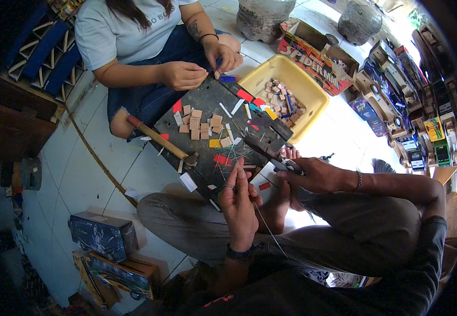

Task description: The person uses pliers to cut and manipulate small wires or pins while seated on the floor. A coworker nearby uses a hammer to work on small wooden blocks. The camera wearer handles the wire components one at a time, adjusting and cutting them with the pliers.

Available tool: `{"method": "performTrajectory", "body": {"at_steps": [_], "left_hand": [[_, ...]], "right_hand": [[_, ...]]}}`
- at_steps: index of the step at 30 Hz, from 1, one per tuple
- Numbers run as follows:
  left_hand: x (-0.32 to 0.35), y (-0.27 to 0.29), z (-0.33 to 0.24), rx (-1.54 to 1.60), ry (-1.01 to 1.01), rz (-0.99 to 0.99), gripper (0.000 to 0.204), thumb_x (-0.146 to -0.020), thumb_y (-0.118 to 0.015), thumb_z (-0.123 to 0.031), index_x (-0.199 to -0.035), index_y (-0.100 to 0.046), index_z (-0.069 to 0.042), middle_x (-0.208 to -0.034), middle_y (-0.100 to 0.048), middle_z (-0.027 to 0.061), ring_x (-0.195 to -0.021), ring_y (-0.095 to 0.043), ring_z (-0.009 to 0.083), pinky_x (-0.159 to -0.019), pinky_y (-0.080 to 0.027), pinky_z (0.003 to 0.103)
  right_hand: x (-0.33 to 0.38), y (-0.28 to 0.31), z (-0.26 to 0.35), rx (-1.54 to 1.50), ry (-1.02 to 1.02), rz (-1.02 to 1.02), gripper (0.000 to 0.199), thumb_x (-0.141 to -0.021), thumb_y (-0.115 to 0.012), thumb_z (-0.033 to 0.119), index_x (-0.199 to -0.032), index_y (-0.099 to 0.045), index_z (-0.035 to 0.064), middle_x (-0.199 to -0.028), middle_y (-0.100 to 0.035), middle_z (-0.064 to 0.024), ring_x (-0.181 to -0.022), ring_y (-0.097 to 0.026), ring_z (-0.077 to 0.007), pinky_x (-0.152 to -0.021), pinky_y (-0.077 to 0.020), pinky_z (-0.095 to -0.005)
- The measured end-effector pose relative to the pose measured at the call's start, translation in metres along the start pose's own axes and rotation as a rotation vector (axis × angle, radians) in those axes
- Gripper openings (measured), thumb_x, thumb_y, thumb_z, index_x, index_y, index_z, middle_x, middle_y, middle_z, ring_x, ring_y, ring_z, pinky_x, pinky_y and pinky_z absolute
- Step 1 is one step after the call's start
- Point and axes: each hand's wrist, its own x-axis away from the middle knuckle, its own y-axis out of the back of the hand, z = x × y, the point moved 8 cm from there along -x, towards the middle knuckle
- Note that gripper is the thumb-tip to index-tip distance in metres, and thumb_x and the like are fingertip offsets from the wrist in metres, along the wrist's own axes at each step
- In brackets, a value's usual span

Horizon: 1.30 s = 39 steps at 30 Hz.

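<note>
Left hand (pixel 237 203) raised palm-in, fingers pinched on a thin stiff wire (pixel 268 231) that runs down and right across the lap. Right hand (pixel 312 174) closed around dark pliers (pixel 287 165), tips near the upper end of the wire; exact contact too small to tell. Both hands just above the near edge of a dark, scuffed flat board (pixel 207 105) lying on the white tiled floor (pixel 81 168). On the board: small square tan cardboard pieces (pixel 199 125) in loose rows, scraps of red, yellow and white card, and a fan of thin straight wires (pixel 233 158) near the front edge. Hammer (pixel 157 138) with a long wooden handle and small metal head resting slantwise across the board's left edge. Beyond the board, yellow plastic tub (pixel 312 97), rectangular with rounded corners, holding a loose heap of the same tan pieces plus a few coloured strips. Open printed cardboard box (pixel 312 55) behind the tub. To the right, a crowded row of cardboard toy trucks (pixel 397 105), boxy and brightly printed. Lower left, flat printed card boxes (pixel 102 234) on the floor. Opposite, a second person seated, their two hands (pixel 202 66) pinching a small piece at the board's far edge.
</note>
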Motion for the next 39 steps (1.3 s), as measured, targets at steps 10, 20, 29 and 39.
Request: {"method": "performTrajectory", "body": {"at_steps": [10,20,29,39], "left_hand": [[0.001,-0.003,0.004,-0.014,-0.090,-0.043,0.028,-0.098,-0.056,-0.021,-0.119,-0.060,-0.003,-0.094,-0.064,0.0069,-0.054,-0.045,0.0010,-0.045,-0.037,0.017],[0.003,-0.006,0.010,-0.060,-0.068,-0.043,0.028,-0.098,-0.055,-0.020,-0.120,-0.059,-0.002,-0.096,-0.063,0.0085,-0.052,-0.043,0.0009,-0.045,-0.035,0.016],[0.006,-0.011,0.019,-0.066,-0.019,-0.026,0.029,-0.099,-0.054,-0.020,-0.122,-0.058,-0.003,-0.081,-0.058,0.0025,-0.052,-0.040,0.0002,-0.044,-0.031,0.017],[0.006,-0.010,0.022,-0.069,0.000,-0.049,0.031,-0.099,-0.054,-0.022,-0.122,-0.058,-0.003,-0.076,-0.056,0.0006,-0.051,-0.039,-0.0002,-0.044,-0.029,0.016]], "right_hand": [[-0.010,-0.020,-0.007,-0.006,0.254,-0.015,0.044,-0.097,-0.052,0.039,-0.105,-0.060,-0.0033,-0.090,-0.064,-0.0274,-0.087,-0.064,-0.0370,-0.078,-0.0482,-0.0433],[-0.010,-0.020,0.000,-0.060,0.228,0.027,0.041,-0.096,-0.052,0.037,-0.109,-0.059,-0.0014,-0.094,-0.063,-0.0265,-0.090,-0.062,-0.0352,-0.082,-0.0463,-0.0438],[-0.013,-0.023,-0.001,-0.017,0.298,-0.017,0.041,-0.097,-0.052,0.034,-0.111,-0.051,-0.0040,-0.092,-0.063,-0.0263,-0.088,-0.064,-0.0349,-0.077,-0.0490,-0.0415],[-0.017,-0.025,-0.006,0.042,0.309,-0.074,0.048,-0.096,-0.052,0.035,-0.121,-0.043,-0.0062,-0.098,-0.062,-0.0293,-0.094,-0.063,-0.0382,-0.082,-0.0484,-0.0416]]}}
